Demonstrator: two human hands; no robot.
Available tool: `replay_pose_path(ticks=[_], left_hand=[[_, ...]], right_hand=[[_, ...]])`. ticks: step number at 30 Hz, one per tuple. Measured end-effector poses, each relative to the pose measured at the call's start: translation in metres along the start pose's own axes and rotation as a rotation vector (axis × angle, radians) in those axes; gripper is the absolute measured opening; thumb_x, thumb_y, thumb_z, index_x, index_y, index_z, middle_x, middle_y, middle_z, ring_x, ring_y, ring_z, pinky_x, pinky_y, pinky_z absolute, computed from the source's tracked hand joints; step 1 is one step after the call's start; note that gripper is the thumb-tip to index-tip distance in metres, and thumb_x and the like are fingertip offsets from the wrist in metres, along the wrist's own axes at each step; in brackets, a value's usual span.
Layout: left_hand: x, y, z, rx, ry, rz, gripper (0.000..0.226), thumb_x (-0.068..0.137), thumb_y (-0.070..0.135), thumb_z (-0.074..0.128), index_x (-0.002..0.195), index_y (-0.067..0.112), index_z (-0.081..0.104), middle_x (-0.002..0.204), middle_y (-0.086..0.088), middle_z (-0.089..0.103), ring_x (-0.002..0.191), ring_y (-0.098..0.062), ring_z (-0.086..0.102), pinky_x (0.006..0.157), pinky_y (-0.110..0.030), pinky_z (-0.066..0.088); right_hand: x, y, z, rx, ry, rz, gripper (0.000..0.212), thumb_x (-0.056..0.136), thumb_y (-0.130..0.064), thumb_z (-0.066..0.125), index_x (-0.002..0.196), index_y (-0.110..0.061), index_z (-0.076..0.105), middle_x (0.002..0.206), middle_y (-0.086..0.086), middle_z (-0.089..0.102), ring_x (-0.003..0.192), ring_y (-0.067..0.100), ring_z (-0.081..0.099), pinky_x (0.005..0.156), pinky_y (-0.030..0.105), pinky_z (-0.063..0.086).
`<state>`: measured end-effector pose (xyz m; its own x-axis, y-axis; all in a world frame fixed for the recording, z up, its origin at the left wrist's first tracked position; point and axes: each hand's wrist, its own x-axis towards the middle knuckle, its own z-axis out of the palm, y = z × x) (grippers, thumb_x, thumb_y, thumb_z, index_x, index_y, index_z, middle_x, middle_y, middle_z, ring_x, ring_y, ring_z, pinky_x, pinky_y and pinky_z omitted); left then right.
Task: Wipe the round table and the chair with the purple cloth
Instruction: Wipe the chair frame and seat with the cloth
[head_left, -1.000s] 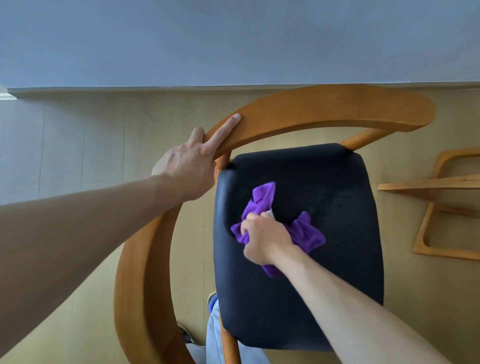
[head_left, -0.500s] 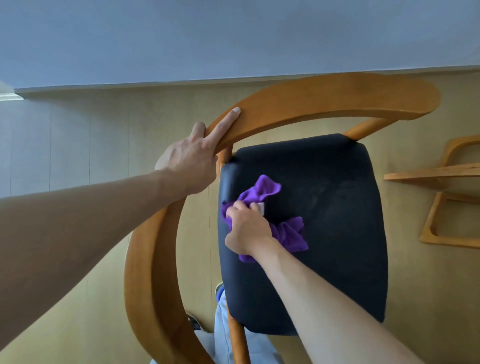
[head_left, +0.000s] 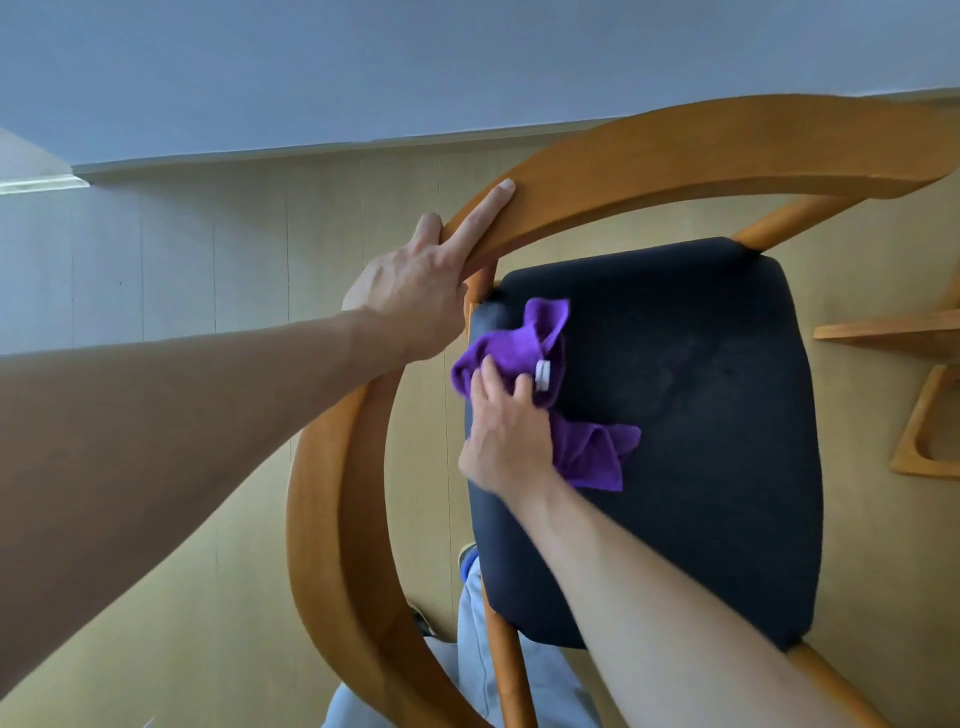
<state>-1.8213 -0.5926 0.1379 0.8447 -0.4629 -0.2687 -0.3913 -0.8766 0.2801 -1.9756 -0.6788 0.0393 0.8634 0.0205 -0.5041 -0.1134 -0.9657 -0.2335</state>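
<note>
The chair has a curved wooden back rail (head_left: 675, 150) and a black padded seat (head_left: 701, 415). My left hand (head_left: 415, 291) grips the rail at its left bend, index finger lying straight along the top. The purple cloth (head_left: 587, 452) lies bunched on the seat's back-left part, with a white tag showing. My right hand (head_left: 506, 441) presses down on it, its fingers dug into the folds and holding it. The round table is not in view.
A light wooden frame (head_left: 914, 415) of another piece of furniture stands on the floor to the right of the chair. A blue-grey wall with a baseboard (head_left: 311, 150) runs behind. My leg in light trousers (head_left: 519, 691) is below the seat.
My right hand has slid the cloth leftward and toward the seat's back corner. My left hand has kept its hold on the rail. The view has shifted slightly.
</note>
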Motion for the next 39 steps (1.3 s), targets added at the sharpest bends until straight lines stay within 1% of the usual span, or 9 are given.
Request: replay_pose_path(ticks=[6,12,18,22,25,28,31,35,39], left_hand=[[0.0,0.001,-0.001,0.022,-0.021,-0.016,0.092,0.098,0.025,0.052,0.152,0.055,-0.015,0.109,-0.003,0.042,0.062,-0.028,0.049,0.058,-0.039,0.042],[0.001,0.001,0.0,0.035,-0.025,-0.022,0.092,0.098,0.026,0.052,0.153,0.053,-0.016,0.109,-0.003,0.042,0.058,-0.02,0.047,0.056,-0.037,0.04],[0.002,0.0,-0.001,0.018,-0.011,-0.006,0.09,0.098,0.024,0.051,0.155,0.051,-0.014,0.107,-0.002,0.042,0.056,-0.015,0.045,0.048,-0.027,0.034],[0.001,0.001,-0.002,0.018,-0.024,-0.012,0.096,0.097,0.019,0.054,0.153,0.052,-0.017,0.108,-0.002,0.042,0.056,-0.014,0.044,0.054,-0.034,0.039],[0.001,0.001,-0.001,0.03,-0.014,-0.014,0.098,0.097,0.018,0.055,0.153,0.052,-0.018,0.108,-0.002,0.043,0.055,-0.016,0.044,0.055,-0.036,0.04],[0.001,0.0,0.002,0.05,-0.004,-0.01,0.097,0.097,0.019,0.055,0.154,0.05,-0.017,0.108,-0.003,0.044,0.054,-0.013,0.041,0.051,-0.031,0.038],[0.002,0.0,0.002,0.06,0.016,-0.007,0.096,0.097,0.018,0.054,0.154,0.05,-0.016,0.105,-0.001,0.04,0.053,-0.012,0.042,0.043,-0.023,0.028],[0.002,0.0,0.003,0.042,0.02,-0.003,0.095,0.098,0.021,0.054,0.153,0.052,-0.017,0.107,-0.002,0.043,0.057,-0.017,0.051,0.047,-0.03,0.04],[0.001,0.0,0.001,0.01,0.01,-0.007,0.098,0.096,0.02,0.056,0.152,0.055,-0.017,0.105,0.001,0.038,0.061,-0.022,0.051,0.054,-0.035,0.04]], right_hand=[[-0.046,-0.013,0.025,-0.01,-0.244,-0.33,0.021,0.082,-0.016,0.054,0.097,-0.012,0.068,0.104,0.005,0.059,0.115,0.033,0.048,0.068,0.035,0.04],[0.047,0.0,-0.02,0.019,0.214,-0.021,0.056,0.069,-0.017,0.061,0.123,-0.003,0.058,0.136,0.01,0.052,0.107,0.035,0.05,0.073,0.042,0.05],[0.051,-0.014,-0.005,-0.118,0.081,0.072,0.073,0.075,-0.022,0.061,0.144,-0.002,0.047,0.149,0.01,0.045,0.137,0.044,0.032,0.102,0.057,0.04],[0.009,-0.02,0.019,-0.223,-0.057,-0.248,0.032,0.08,-0.02,0.052,0.1,-0.011,0.075,0.103,0.005,0.063,0.118,0.039,0.042,0.086,0.049,0.039],[-0.006,-0.019,0.023,-0.098,-0.148,-0.333,0.015,0.078,-0.016,0.054,0.077,-0.013,0.069,0.087,0.004,0.064,0.112,0.036,0.048,0.079,0.044,0.039],[0.013,-0.02,0.008,0.013,0.068,-0.229,0.005,0.068,-0.011,0.065,0.066,-0.01,0.061,0.08,0.007,0.063,0.1,0.037,0.056,0.07,0.041,0.044],[0.037,-0.023,-0.004,0.06,0.215,-0.116,0.014,0.067,-0.01,0.067,0.08,-0.009,0.063,0.097,0.008,0.063,0.102,0.035,0.054,0.075,0.043,0.048],[0.03,-0.021,0.01,-0.065,0.07,-0.085,0.026,0.08,-0.017,0.061,0.103,-0.009,0.069,0.137,0.008,0.054,0.137,0.039,0.035,0.105,0.052,0.039],[-0.025,-0.022,0.04,-0.162,-0.063,-0.194,0.028,0.087,-0.018,0.052,0.103,-0.009,0.073,0.121,0.008,0.061,0.137,0.041,0.034,0.102,0.055,0.037]])
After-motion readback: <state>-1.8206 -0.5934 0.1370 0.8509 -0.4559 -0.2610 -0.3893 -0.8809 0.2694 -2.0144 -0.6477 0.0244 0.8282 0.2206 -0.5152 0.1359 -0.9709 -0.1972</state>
